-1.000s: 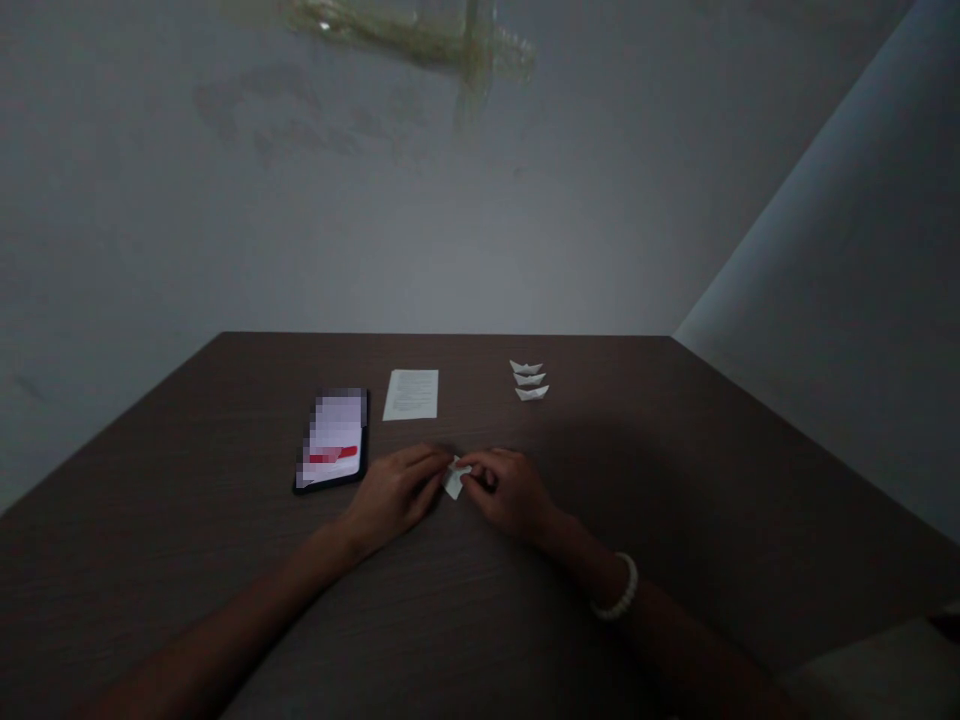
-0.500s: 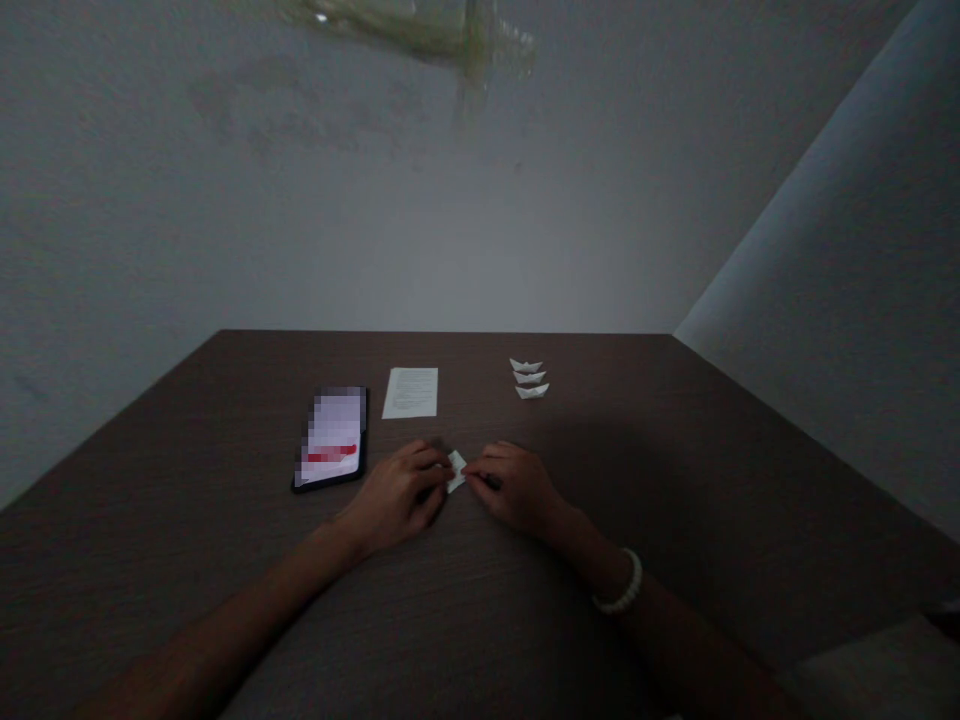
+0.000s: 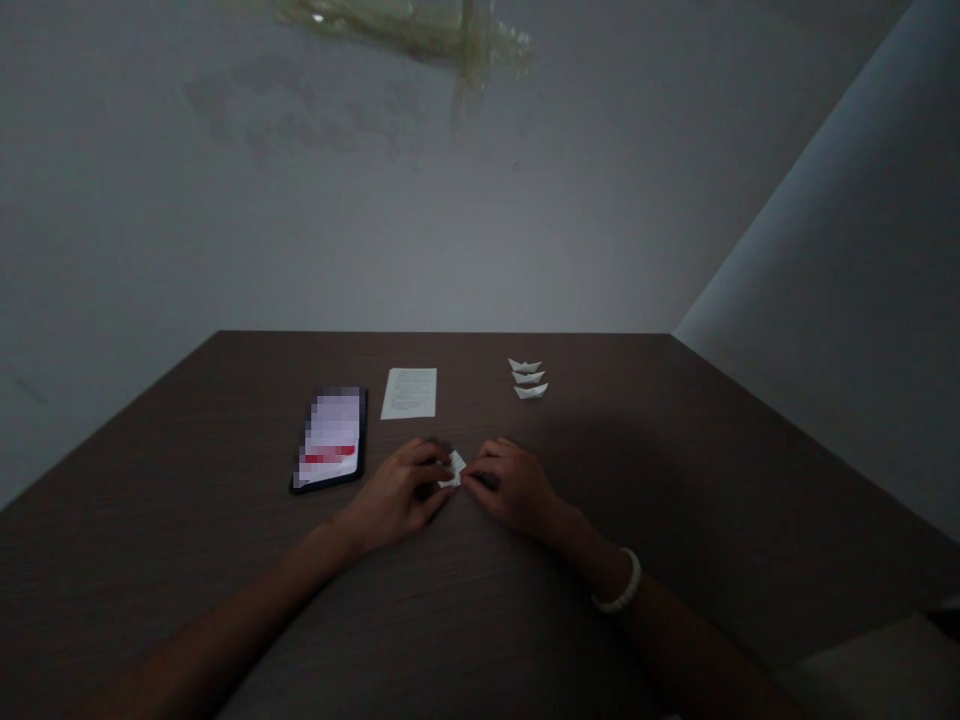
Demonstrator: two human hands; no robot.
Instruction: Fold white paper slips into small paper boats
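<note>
A small folded piece of white paper (image 3: 455, 467) lies low over the table between my two hands. My left hand (image 3: 405, 490) has its fingers closed on the paper's left side, covering part of it. My right hand (image 3: 514, 485), with a pale bracelet at the wrist, pinches the paper's right edge between thumb and forefinger. The fingertips hide some of the folds, so the paper's full shape cannot be made out.
Three small white paper boats (image 3: 529, 378) stand in a row beyond my right hand. Behind my left hand lie printed paper sheets (image 3: 409, 393), with a lit phone (image 3: 330, 440) to their left. The brown table (image 3: 600, 360) meets a stained wall at its far edge.
The piece of paper has shifted slightly between my fingers, and my left fingers have parted a little around it. Both hands stay in nearly the same place.
</note>
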